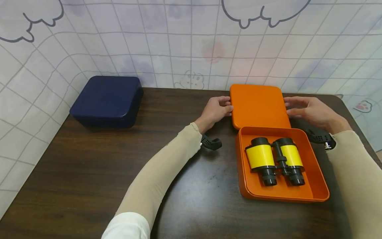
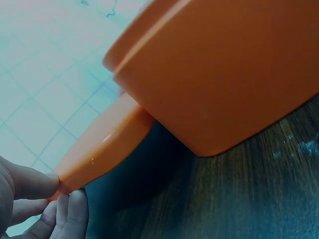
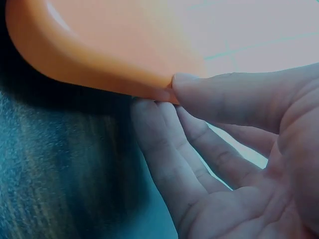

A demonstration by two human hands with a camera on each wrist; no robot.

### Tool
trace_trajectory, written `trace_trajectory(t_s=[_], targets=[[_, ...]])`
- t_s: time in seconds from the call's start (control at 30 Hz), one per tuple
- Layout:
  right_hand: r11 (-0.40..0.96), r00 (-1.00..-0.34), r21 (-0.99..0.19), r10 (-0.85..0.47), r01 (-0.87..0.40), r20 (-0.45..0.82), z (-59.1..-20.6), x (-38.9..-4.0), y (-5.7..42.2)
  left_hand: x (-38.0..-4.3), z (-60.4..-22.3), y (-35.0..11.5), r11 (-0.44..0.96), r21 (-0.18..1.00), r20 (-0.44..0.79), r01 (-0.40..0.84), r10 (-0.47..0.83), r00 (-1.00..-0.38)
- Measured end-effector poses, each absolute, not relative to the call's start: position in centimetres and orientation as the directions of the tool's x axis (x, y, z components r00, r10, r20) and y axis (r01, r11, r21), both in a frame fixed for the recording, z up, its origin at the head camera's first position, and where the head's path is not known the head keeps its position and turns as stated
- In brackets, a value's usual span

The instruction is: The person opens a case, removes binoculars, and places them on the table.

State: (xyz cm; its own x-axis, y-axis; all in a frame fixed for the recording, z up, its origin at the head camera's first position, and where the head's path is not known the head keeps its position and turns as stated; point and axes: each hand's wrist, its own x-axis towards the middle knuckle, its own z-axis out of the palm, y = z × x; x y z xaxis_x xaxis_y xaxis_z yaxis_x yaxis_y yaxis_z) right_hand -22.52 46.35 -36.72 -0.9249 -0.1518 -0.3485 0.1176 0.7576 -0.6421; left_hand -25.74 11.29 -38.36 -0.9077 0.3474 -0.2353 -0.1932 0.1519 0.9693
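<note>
An orange box lid [image 1: 258, 106] is held behind the orange box [image 1: 317, 169], clear of the dark table in both wrist views. My left hand [image 1: 215, 110] pinches its left edge, the thumb [image 2: 37, 183] on the side and fingertips beneath. On the opposite edge my right hand [image 1: 316, 111] pinches it the same way, its thumb [image 3: 224, 97] pressed to the rim and fingers [image 3: 159, 134] under it. Inside the uncovered box lie yellow and black binoculars [image 1: 259, 156], eyepieces toward me.
A closed dark blue box [image 1: 107, 99] stands at the back left of the brown wooden table [image 1: 104, 172]. Behind the table rises a white gridded wall covering [image 1: 179, 43], which also runs along the left side. Black straps [image 1: 211, 142] are worn at both wrists.
</note>
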Motion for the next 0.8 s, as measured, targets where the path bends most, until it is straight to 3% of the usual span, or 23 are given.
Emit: trace_trajectory(t_s=[0.27,0.5,0.8], targets=[[0.749,-0.927,-0.653,-0.154,0.117,-0.343,-37.24,-22.11,46.28,-25.79,-38.56,11.51,0.227,0.959,-0.243,-0.171,0.342,-0.908],[0.755,-0.927,-0.647,-0.163,0.103,-0.338,-37.36,-22.31,46.16,-25.62,-38.67,11.39,0.319,0.944,-0.196,-0.081,0.348,-0.917],[0.767,-0.927,-0.633,-0.155,0.105,-0.342,-37.34,-22.21,45.89,-25.54,-38.53,11.41,0.571,0.815,-0.144,0.101,0.368,-0.918]])
